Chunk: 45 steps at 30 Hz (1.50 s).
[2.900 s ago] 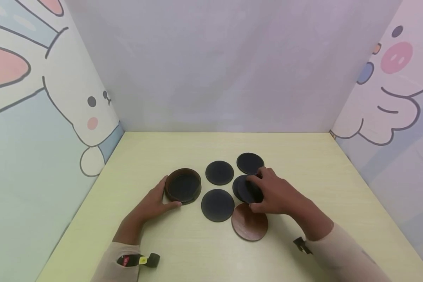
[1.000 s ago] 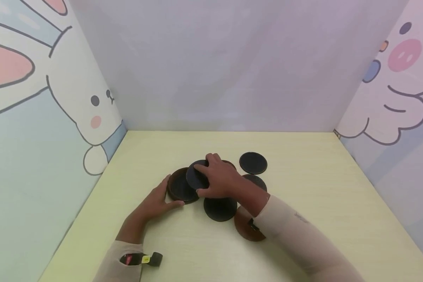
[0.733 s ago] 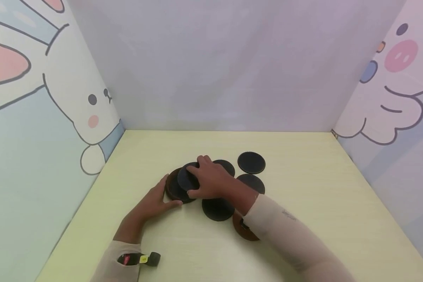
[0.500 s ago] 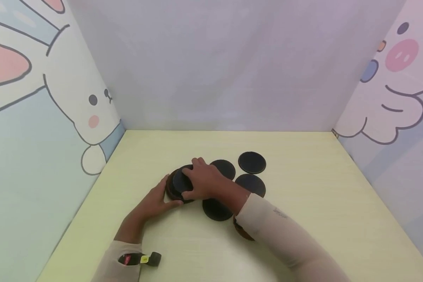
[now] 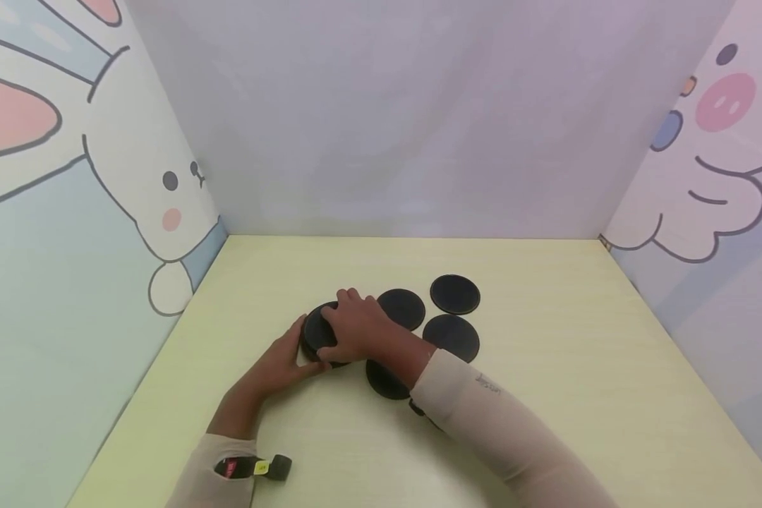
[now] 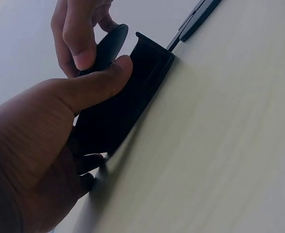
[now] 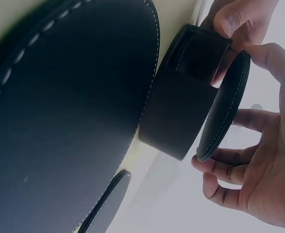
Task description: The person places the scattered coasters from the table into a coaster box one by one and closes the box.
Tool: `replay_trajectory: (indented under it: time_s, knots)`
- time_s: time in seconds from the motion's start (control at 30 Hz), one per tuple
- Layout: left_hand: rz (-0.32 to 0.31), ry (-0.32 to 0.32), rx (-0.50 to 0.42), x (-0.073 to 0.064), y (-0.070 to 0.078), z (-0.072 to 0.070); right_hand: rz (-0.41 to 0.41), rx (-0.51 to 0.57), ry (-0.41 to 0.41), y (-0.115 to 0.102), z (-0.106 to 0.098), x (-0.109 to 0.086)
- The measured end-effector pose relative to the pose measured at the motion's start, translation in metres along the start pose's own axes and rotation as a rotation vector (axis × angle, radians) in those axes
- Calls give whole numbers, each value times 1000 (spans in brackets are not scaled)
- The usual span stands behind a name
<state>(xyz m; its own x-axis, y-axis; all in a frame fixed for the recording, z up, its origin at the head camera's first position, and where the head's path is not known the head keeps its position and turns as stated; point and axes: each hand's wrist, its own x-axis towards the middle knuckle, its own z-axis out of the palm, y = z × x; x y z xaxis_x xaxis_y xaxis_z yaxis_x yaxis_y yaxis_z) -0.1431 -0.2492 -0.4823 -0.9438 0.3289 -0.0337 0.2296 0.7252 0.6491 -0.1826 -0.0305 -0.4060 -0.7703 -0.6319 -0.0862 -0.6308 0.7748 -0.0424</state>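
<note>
My left hand [image 5: 279, 367] grips a round dark coaster holder [image 7: 176, 111] from its left side, thumb along the near wall. In my right hand [image 5: 355, 328] a round black coaster [image 5: 317, 331] with stitched edging is pinched between thumb and fingertips. The right wrist view has this coaster tilted just above the holder's open top. From the head, coaster and right hand cover most of the holder. The left wrist view shows the left thumb [image 6: 103, 82] close to the coaster's lower edge. What lies inside the holder is hidden.
Right of the holder, several black coasters lie flat on the pale table [image 5: 546, 367]: a middle one [image 5: 403, 308], a far one [image 5: 455, 294], a right one [image 5: 452, 339] and a near one [image 5: 384, 381] partly under the right forearm. Cartoon-printed walls stand at both sides.
My right hand has lifted the black coaster from the right-hand pile and carried it left over the holder. My left hand keeps its grip. The right sleeve now hides the brown disc seen earlier.
</note>
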Motion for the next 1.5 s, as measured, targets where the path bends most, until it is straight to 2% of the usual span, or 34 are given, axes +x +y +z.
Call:
replay_trajectory:
  time_s: [0.33,0.6,0.87,1.2,1.5]
  knots:
    - [-31,-12,1,2,2,1,24,-10,-16,-3,1,-1]
    - [41,26,-26,3,2,3,11,-46,19,-1,0,-3]
    - [54,32,-19,3,1,3,15,-65,23,5,-2,-5]
    - [38,36,-12,0,3,1,32,-43,59,16,-9,-11]
    - [30,30,-12,-1,0,2,91,24,30,31,-12,-13]
